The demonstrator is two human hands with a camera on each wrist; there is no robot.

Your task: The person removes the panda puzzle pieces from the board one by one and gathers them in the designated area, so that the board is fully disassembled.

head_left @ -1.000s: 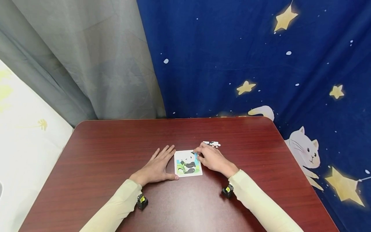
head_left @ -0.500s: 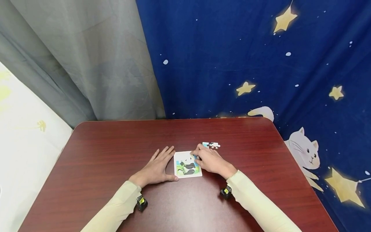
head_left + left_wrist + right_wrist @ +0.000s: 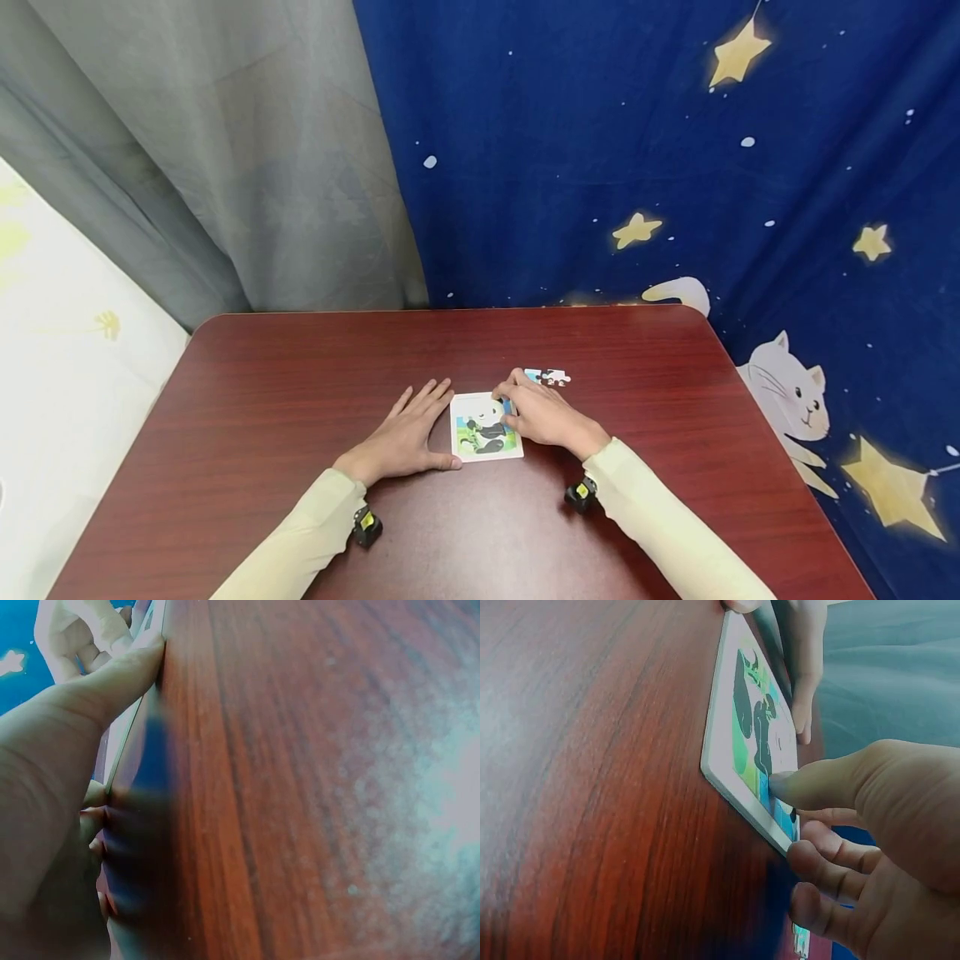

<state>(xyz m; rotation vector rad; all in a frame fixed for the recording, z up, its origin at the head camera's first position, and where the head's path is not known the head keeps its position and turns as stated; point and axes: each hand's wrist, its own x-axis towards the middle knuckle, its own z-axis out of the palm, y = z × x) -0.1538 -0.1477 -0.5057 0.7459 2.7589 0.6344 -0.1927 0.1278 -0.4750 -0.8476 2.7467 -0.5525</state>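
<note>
A square panda jigsaw puzzle (image 3: 487, 450) lies flat on the table, its white frame around a panda with bamboo. My left hand (image 3: 397, 442) rests beside its left edge, fingers spread and straight. The thumb touches the lower left corner, also seen in the left wrist view. My right hand (image 3: 543, 412) bends over the upper right corner. Its thumb and index finger are around a blue-and-black puzzle piece (image 3: 793, 814) at the puzzle's surface, mostly covered by the fingers. The other right fingers curl past the puzzle's edge.
Loose puzzle pieces (image 3: 553, 377) lie just beyond the right hand. The red-brown table (image 3: 300, 358) has a rounded far edge, with a grey curtain (image 3: 315, 167) and a blue starry curtain (image 3: 525, 167) behind it. Each wrist wears a small black camera.
My right fingertips have shifted slightly left and inward over the puzzle's upper right corner, and the loose pieces show more. The left hand stays in place.
</note>
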